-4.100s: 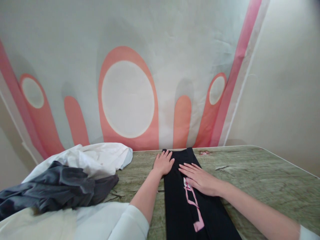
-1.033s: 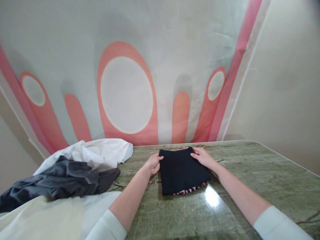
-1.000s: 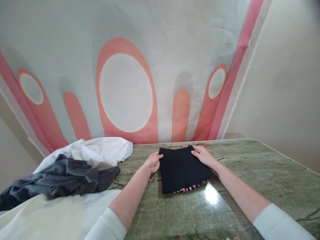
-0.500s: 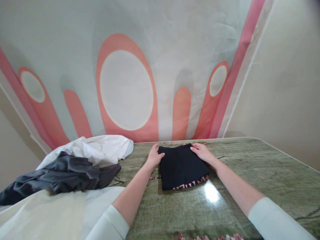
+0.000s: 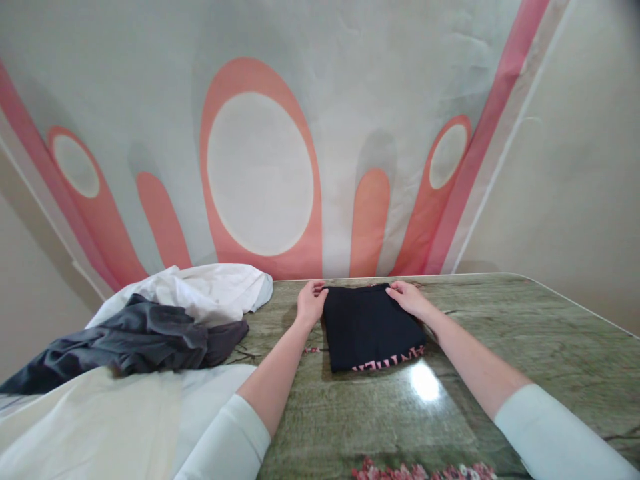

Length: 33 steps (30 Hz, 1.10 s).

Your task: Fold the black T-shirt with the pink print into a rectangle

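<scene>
A folded black garment (image 5: 373, 327) lies on the table, with pink lettering along its near edge. My left hand (image 5: 311, 303) pinches its far left corner between thumb and fingers. At the far right corner, my right hand (image 5: 406, 297) has its thumb and fingers closed on the cloth. The garment's far edge runs fairly straight between the two hands. Which kind of garment it is, the folding hides.
Left of my arms lie a crumpled dark grey garment (image 5: 150, 337), a white cloth (image 5: 215, 287) behind it and a cream and white cloth (image 5: 125, 420) nearer me. The wood-patterned table (image 5: 525, 353) meets a patterned wall hanging (image 5: 335, 200) at the back.
The view has shifted slightly, so most things sit a little further right and higher. Both hands stay at the black garment's far corners; my left hand's grip has moved slightly up toward the corner.
</scene>
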### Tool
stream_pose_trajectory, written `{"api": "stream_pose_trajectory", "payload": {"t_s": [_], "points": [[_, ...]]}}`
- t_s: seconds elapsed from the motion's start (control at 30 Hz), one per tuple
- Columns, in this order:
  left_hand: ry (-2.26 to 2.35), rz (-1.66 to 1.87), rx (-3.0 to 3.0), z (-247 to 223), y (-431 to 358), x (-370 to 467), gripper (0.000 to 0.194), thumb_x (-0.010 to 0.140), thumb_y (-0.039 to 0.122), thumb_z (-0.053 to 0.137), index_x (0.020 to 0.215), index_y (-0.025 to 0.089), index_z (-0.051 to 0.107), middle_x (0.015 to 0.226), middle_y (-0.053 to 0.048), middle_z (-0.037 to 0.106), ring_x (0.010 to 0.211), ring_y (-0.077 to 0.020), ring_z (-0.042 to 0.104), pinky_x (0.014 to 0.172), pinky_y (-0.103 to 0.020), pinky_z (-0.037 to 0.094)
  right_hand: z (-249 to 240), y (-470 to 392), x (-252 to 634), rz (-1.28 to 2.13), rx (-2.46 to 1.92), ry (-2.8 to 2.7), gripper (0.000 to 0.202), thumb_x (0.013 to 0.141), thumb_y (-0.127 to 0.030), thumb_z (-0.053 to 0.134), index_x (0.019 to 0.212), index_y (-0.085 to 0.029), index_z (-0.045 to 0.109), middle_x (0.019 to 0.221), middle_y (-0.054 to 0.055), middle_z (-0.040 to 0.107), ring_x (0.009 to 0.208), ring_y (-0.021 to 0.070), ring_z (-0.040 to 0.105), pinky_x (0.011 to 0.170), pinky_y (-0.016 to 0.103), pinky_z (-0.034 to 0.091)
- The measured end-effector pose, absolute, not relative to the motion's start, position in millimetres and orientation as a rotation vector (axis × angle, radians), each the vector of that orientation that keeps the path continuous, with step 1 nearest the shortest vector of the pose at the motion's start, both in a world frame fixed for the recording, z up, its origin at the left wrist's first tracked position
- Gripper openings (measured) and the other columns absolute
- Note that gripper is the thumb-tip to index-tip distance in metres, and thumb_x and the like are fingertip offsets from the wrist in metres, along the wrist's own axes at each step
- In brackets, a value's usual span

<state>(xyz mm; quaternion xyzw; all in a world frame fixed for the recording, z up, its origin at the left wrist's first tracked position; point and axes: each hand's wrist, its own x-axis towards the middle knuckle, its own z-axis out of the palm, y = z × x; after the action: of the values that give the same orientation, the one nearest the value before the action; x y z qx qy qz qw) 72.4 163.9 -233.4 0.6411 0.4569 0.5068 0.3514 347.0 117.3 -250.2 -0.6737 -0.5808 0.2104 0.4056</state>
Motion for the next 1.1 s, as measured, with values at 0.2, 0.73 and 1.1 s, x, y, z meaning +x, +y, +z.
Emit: {"api": "stream_pose_trajectory", "payload": {"t_s": [0.2, 0.73, 1.1], "points": [[1.337, 1.181, 1.957, -233.7, 158.0, 71.4, 0.024, 0.073, 0.014, 0.058, 0.097, 0.016, 0.058, 0.094, -0.008, 0.062, 0.091, -0.0213, 0.057, 0.089, -0.037, 0.039, -254.1, 125.2, 346.4, 0.467, -1.779, -1.415, 0.013, 0.069, -0.030, 0.057, 0.063, -0.018, 0.054, 0.057, -0.001, 0.056, 0.055, 0.0132, 0.049, 0.055, 0.025, 0.035], [0.631, 0.345, 2.689, -198.4, 19.6, 129.7, 0.065, 0.082, 0.061, 0.033, 0.136, 0.024, 0.029, 0.142, -0.010, 0.027, 0.132, -0.0296, 0.017, 0.103, -0.054, 0.005, -251.3, 98.4, 345.6, 0.747, -1.574, -1.129, 0.017, 0.077, -0.030, 0.052, 0.090, -0.019, 0.050, 0.076, 0.003, 0.060, 0.068, 0.0148, 0.060, 0.060, 0.028, 0.049], [0.500, 0.357, 2.776, -206.0, 43.0, 121.6, 0.073, 0.074, 0.064, 0.046, 0.135, 0.027, 0.031, 0.141, -0.009, 0.030, 0.131, -0.0297, 0.020, 0.104, -0.051, 0.005, -240.9, 1.1, 342.4, 0.965, -1.372, -1.178, 0.023, 0.079, -0.034, 0.054, 0.096, -0.019, 0.050, 0.088, 0.003, 0.062, 0.082, 0.0158, 0.060, 0.080, 0.034, 0.046]]}}
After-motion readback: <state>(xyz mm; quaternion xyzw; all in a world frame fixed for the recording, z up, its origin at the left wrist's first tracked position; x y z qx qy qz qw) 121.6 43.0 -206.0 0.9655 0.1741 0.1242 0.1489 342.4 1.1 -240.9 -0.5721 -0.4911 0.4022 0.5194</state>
